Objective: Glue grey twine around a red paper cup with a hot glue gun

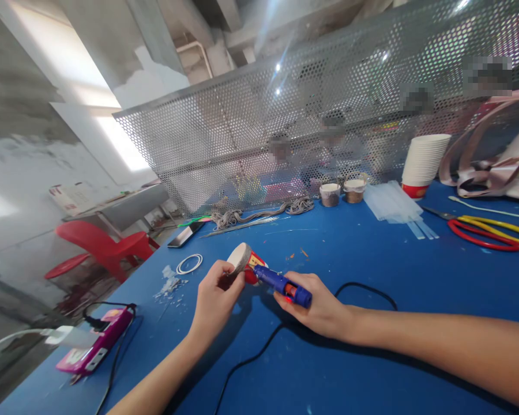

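Note:
My left hand (218, 294) is closed on a red paper cup (253, 268), which lies tipped on its side with grey cord wound round its base end. In my right hand (318, 302) is a blue glue gun (281, 283), its fingers wrapped round the handle. The gun's nozzle points left and meets, or nearly meets, the cup's side by the cord's edge; exact contact is hard to see. A small red light glows on the gun. From it a black cable (259, 354) trails over the blue table.
Left stands a purple power strip (99, 346) with plugs, beyond a white ring (189, 264). Behind are a phone (185, 234), grey cord (229, 218), two wrapped cups (330, 195), glue sticks (389, 202), stacked cups (424, 164), scissors (486, 230). A perforated metal screen (225, 138) stands at the table's back, people beyond it.

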Demonstrator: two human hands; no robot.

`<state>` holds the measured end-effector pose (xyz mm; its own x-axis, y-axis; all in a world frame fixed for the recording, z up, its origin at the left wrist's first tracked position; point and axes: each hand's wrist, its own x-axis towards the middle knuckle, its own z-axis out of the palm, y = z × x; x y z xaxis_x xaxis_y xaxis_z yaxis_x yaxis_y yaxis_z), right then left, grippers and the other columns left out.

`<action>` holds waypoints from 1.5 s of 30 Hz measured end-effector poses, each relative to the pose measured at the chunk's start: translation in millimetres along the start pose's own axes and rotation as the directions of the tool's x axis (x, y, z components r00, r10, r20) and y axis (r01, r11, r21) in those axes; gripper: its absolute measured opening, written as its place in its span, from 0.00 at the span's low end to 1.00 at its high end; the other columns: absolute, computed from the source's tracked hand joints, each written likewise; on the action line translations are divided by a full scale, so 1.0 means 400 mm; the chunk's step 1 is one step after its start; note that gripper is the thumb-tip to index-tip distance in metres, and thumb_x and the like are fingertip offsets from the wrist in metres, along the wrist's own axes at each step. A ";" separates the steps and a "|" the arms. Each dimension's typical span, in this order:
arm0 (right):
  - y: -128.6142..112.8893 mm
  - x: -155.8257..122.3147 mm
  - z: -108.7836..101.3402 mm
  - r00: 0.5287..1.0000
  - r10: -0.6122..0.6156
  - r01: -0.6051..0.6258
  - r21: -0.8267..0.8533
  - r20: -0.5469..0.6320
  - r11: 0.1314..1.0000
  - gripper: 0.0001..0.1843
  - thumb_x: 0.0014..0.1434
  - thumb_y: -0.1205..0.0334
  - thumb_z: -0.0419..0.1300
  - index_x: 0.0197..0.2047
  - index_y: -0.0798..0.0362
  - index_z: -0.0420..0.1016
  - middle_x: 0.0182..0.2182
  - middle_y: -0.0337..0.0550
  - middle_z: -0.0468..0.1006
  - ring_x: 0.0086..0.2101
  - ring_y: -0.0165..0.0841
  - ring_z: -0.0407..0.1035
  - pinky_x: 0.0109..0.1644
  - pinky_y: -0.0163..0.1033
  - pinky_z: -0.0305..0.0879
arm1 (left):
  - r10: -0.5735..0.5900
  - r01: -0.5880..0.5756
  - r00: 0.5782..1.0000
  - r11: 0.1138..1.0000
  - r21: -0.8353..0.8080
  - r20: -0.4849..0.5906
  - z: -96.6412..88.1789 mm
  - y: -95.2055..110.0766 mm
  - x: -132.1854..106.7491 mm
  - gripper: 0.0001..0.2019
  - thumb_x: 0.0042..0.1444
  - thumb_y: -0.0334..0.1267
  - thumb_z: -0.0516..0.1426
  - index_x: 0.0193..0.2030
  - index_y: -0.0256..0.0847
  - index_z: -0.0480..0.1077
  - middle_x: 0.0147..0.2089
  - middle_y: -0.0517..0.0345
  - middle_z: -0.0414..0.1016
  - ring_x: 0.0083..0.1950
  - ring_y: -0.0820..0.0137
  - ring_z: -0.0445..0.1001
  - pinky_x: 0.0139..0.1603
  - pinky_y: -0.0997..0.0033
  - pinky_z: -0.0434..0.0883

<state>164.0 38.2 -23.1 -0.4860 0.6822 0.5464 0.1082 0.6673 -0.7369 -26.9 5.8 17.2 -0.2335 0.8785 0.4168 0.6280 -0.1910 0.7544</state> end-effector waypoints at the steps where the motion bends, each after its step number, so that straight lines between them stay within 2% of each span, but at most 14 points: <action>1: 0.000 -0.001 0.001 1.000 -0.011 0.011 -0.002 0.012 1.000 0.10 0.56 0.61 0.55 0.25 0.52 0.60 0.21 0.34 0.63 0.22 0.26 0.53 0.27 0.32 0.55 | 0.001 -0.001 1.000 1.000 -0.010 0.002 0.000 -0.001 0.000 0.08 0.49 0.40 0.57 0.25 0.42 0.62 0.20 0.67 0.67 0.21 0.74 0.67 0.25 0.74 0.64; 4: 0.001 0.001 0.001 1.000 -0.014 0.014 -0.002 0.012 1.000 0.11 0.56 0.60 0.55 0.25 0.52 0.60 0.21 0.34 0.63 0.22 0.26 0.53 0.27 0.32 0.55 | 0.009 -0.009 1.000 1.000 -0.015 0.003 0.000 -0.004 0.001 0.08 0.49 0.40 0.57 0.26 0.42 0.63 0.19 0.67 0.67 0.21 0.73 0.67 0.25 0.74 0.64; 9: 0.001 0.012 -0.008 0.997 0.044 -0.042 0.042 -0.059 0.998 0.11 0.56 0.60 0.55 0.24 0.53 0.61 0.20 0.35 0.64 0.22 0.26 0.55 0.26 0.32 0.55 | 0.009 -0.009 1.000 1.000 0.003 0.000 0.000 0.002 0.002 0.07 0.49 0.39 0.57 0.25 0.42 0.62 0.18 0.68 0.66 0.20 0.73 0.67 0.24 0.74 0.62; 16: -0.006 0.008 -0.001 0.999 -0.038 0.038 0.022 -0.017 0.999 0.12 0.55 0.62 0.56 0.23 0.52 0.59 0.19 0.33 0.61 0.20 0.25 0.51 0.24 0.32 0.53 | -0.020 0.022 0.999 0.998 -0.057 0.042 -0.004 0.013 0.002 0.08 0.49 0.41 0.57 0.25 0.41 0.63 0.18 0.68 0.66 0.21 0.73 0.67 0.25 0.74 0.64; 20: -0.005 0.015 -0.010 0.997 0.050 -0.045 0.091 -0.054 0.995 0.11 0.55 0.60 0.55 0.24 0.53 0.61 0.20 0.34 0.63 0.21 0.26 0.54 0.26 0.33 0.55 | -0.044 0.050 0.997 0.993 -0.107 0.058 -0.007 0.014 0.004 0.07 0.48 0.40 0.57 0.25 0.41 0.63 0.17 0.67 0.67 0.20 0.73 0.67 0.24 0.74 0.64; 24: -0.006 0.018 -0.017 0.992 0.118 -0.112 0.127 -0.044 0.986 0.11 0.55 0.59 0.55 0.24 0.53 0.62 0.20 0.34 0.62 0.22 0.26 0.54 0.26 0.33 0.56 | -0.058 0.067 0.996 0.989 -0.131 0.073 -0.008 0.013 0.006 0.07 0.47 0.39 0.57 0.25 0.42 0.63 0.16 0.68 0.66 0.20 0.73 0.67 0.24 0.74 0.64; 30: -0.017 0.007 -0.005 1.000 0.028 -0.028 0.074 0.004 0.997 0.11 0.55 0.61 0.56 0.23 0.52 0.59 0.19 0.33 0.61 0.21 0.25 0.52 0.26 0.32 0.54 | -0.059 0.071 0.994 0.987 -0.143 0.087 -0.009 0.014 0.005 0.07 0.48 0.39 0.57 0.25 0.41 0.63 0.17 0.67 0.67 0.20 0.73 0.67 0.25 0.74 0.64; 37: -0.013 0.016 -0.014 0.995 0.085 -0.080 0.086 -0.055 0.993 0.12 0.55 0.60 0.55 0.23 0.52 0.59 0.19 0.35 0.62 0.21 0.26 0.53 0.26 0.33 0.54 | -0.066 0.076 0.995 0.986 -0.148 0.076 -0.009 0.020 0.004 0.07 0.47 0.39 0.57 0.25 0.41 0.63 0.16 0.67 0.66 0.20 0.73 0.67 0.24 0.75 0.63; 45: -0.017 0.004 0.007 1.000 -0.010 0.010 0.041 0.000 0.999 0.11 0.54 0.63 0.55 0.23 0.52 0.57 0.19 0.33 0.59 0.21 0.25 0.50 0.25 0.32 0.51 | -0.091 0.102 0.992 0.985 -0.138 0.082 -0.005 0.002 0.005 0.09 0.47 0.42 0.58 0.26 0.41 0.63 0.17 0.68 0.67 0.20 0.74 0.66 0.24 0.75 0.63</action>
<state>160.1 33.8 -18.3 -0.4869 0.6752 0.5540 0.0678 0.6616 -0.7468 -28.4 6.4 19.6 -0.2279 0.9253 0.3032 0.4921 -0.1593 0.8559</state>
